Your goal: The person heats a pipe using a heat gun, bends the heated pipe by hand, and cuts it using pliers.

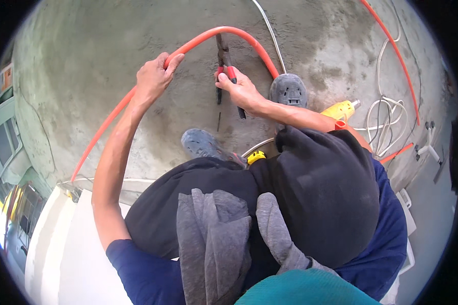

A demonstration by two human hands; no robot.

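Observation:
A flexible orange pipe (pixel 239 31) arches above the concrete floor, from the lower left to beside my right shoe. My left hand (pixel 155 76) is closed around it left of the bend. In my right hand (pixel 243 91) is a pair of pliers (pixel 223 55) with red and black handles, which stand apart. Their dark jaws point up to the top of the arch; whether they touch the pipe I cannot tell. On the floor below the pliers lies a thin dark rod (pixel 219 122).
My grey shoes (pixel 289 90) stand on the floor, with a small yellow and black object (pixel 256 156) between them. To the right lie a yellow tool with a metal nozzle (pixel 338 110), a coiled white cable (pixel 386 124) and another orange pipe (pixel 395 51). A white cable (pixel 270 28) runs ahead.

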